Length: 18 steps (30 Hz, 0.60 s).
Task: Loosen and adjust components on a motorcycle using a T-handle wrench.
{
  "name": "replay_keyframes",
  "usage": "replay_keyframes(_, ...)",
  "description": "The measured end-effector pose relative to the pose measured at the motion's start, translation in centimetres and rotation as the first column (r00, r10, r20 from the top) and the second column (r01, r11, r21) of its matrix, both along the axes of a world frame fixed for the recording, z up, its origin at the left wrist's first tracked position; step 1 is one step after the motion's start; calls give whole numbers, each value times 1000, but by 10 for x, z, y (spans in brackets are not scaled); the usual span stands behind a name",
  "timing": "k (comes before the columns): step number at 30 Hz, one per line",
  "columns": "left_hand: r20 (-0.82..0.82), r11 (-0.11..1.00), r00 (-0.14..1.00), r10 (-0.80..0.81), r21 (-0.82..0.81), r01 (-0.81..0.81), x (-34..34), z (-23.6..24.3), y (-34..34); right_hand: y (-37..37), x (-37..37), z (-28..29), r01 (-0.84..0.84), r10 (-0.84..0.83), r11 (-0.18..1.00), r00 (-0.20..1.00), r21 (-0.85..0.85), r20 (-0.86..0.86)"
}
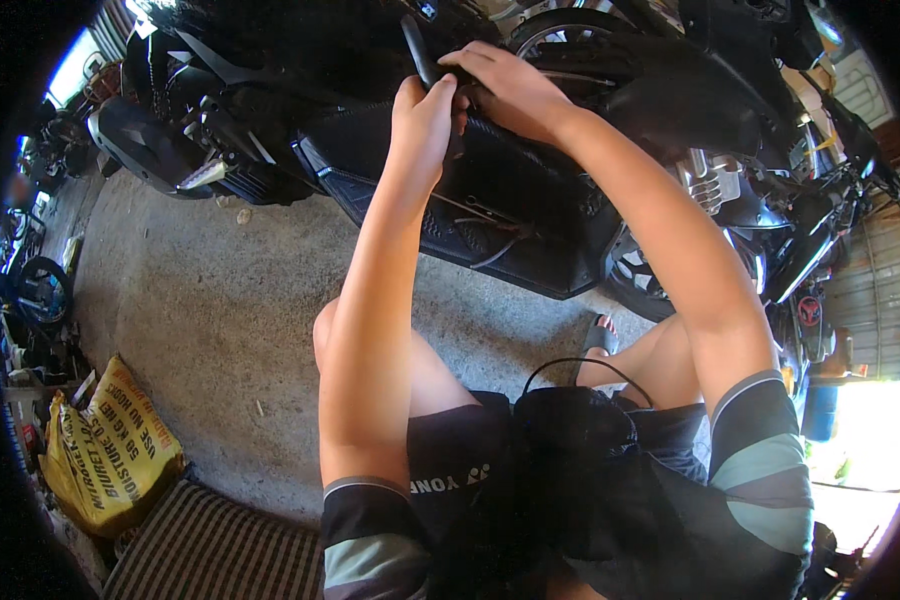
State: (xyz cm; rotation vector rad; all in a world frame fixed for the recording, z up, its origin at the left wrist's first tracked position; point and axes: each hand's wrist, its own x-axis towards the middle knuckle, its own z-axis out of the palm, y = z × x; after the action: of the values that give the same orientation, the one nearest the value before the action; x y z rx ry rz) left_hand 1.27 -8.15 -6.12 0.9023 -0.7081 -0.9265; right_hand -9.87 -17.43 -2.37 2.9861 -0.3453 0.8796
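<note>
My left hand (426,120) is closed around a dark, rod-like piece (420,50), with the thumb pressed along it. Close beside it, my right hand (510,88) reaches in from the right, its fingers bent over to the same dark piece; the thumb and lower fingers are lost in shadow. What the piece belongs to is too dark to make out. Below both hands runs the black footboard (560,225) of a motor scooter. A slim metal tool (475,209) lies on the footboard, near a thin dark strip (498,252).
A scooter wheel (570,28) and dark body panels stand beyond my hands. Another motorbike's black bodywork (135,140) is at the far left. The concrete floor (210,300) stretches to a yellow sack (115,450) and a checked cloth surface (215,550) at the near left.
</note>
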Motion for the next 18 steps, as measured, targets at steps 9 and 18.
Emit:
replay_keyframes(9, 652, 770, 460, 603, -325, -549, 20, 1, 12, -5, -11, 14, -5, 5, 1000, 999, 8, 42)
replay_keyframes(18, 134, 996, 988, -79, 59, 71, 8, 5, 25, 7, -16, 8, -27, 8, 960, 998, 279, 70)
